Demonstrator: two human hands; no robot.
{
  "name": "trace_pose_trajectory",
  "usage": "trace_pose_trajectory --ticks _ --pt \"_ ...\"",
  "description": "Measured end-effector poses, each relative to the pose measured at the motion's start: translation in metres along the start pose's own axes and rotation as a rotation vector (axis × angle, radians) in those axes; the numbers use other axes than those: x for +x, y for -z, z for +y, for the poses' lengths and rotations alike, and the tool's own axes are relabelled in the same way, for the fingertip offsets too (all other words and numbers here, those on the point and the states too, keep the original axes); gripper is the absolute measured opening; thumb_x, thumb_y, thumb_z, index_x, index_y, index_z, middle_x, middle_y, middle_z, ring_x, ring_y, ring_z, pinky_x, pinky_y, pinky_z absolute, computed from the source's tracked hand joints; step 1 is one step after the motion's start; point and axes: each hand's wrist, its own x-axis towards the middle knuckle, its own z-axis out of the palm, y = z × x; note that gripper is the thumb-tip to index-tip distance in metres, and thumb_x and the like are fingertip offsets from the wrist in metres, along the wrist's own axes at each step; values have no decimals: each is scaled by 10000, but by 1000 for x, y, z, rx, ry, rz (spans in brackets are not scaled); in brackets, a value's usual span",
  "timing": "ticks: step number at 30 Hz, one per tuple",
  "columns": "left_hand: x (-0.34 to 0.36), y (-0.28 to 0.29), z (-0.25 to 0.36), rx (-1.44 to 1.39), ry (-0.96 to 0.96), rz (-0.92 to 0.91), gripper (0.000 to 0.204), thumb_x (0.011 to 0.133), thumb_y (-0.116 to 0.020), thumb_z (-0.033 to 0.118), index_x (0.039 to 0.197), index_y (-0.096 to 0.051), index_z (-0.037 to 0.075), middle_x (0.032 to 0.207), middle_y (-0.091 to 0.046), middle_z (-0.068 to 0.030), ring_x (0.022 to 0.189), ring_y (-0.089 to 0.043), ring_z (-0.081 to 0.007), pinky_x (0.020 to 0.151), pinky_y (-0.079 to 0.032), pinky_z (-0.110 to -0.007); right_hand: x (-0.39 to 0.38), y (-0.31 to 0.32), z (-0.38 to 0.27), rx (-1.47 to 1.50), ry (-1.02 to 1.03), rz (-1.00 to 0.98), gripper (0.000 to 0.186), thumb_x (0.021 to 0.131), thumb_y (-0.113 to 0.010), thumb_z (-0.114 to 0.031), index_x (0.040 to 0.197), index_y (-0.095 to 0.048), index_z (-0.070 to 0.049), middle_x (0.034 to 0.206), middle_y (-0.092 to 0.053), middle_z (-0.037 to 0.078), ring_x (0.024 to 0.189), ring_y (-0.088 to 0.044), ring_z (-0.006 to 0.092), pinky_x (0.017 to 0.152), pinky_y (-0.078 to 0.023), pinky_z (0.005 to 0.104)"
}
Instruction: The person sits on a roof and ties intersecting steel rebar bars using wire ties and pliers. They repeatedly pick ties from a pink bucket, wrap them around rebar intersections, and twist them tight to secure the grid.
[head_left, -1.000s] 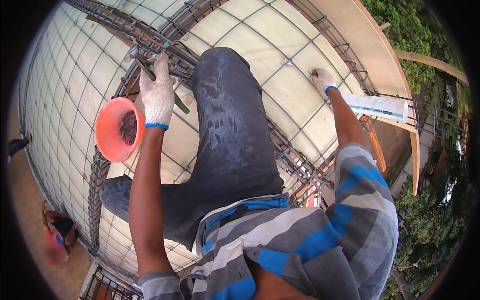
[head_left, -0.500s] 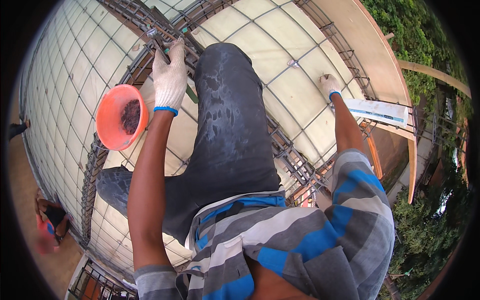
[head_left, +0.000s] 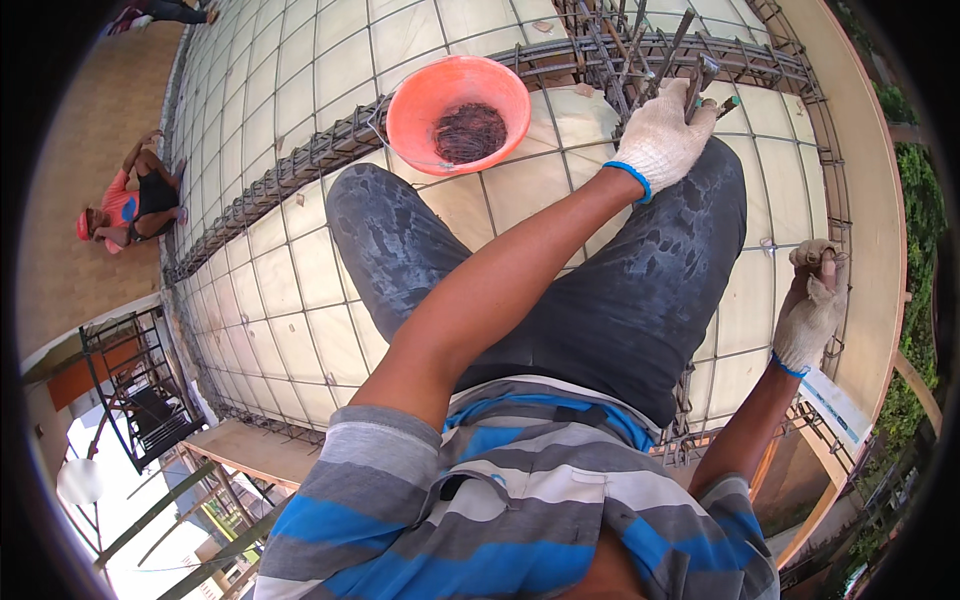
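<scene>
Shifted outward, your right hand (head_left: 808, 322) curls its fingers beside the edge bars (head_left: 833, 190), any contents too small to tell. Your left hand (head_left: 664, 140) grips a metal tool (head_left: 704, 72); the orange bucket (head_left: 411, 112) sits to that hand's left, not touching.

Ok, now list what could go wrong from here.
The orange bucket sits close to the left knee; a knock might tip it and scatter its dark contents.
The left hand's glove could snag on the steel bars beside it.
The right hand is near the edge board; leaning further might cost balance.
</scene>
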Motion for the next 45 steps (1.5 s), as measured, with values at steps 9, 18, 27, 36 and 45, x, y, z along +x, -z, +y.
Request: trace_pose_trajectory --ticks 9,18,27,36,45 --pt "21 -33 -35 -59 -248 108 548 1001 -653 464 1230 -642 -34 1037 -733 -303 1044 -719 -473 909 -550 -534 40 -279 -24 -698 381 -604 335 925 -708 -154 1233 -709 -20 1056 -783 135 988 -756 239 902 -581 356" --pt "8 -18 9 28 -61 -76 653 1028 -560 532 1370 -590 -22 1215 -702 -349 1193 -649 -529 1059 -480 -549 48 -304 14 -750 233 -795 324 981 -618 -189 1245 -732 -41 1074 -794 145 1043 -761 284 915 -580 385" --pt "18 -18 -18 77 -107 56 592 1043 -594 508 1238 -601 -51 1132 -714 -341 1116 -673 -520 942 -519 -551 -13 -147 -37 -421 73 -463 247 1002 -711 -144 1200 -726 3 1083 -769 86 999 -726 142 848 -581 295" --pt "7 -4 -1 72 -48 -49 558 1053 -565 492 1275 -616 -18 1035 -712 -297 1035 -674 -501 917 -499 -532 -23 52 127 -689 -300 155 378 1061 -573 -206 1274 -674 90 973 -729 103 895 -673 153 847 -543 325" --pt "15 -17 -19 -53 -1 110 515 1035 -603 443 1173 -666 -49 938 -719 -255 918 -707 -408 858 -525 -474 35 106 206 -861 -351 20 398 998 -592 -246 1226 -713 56 957 -776 122 988 -727 230 936 -534 357"
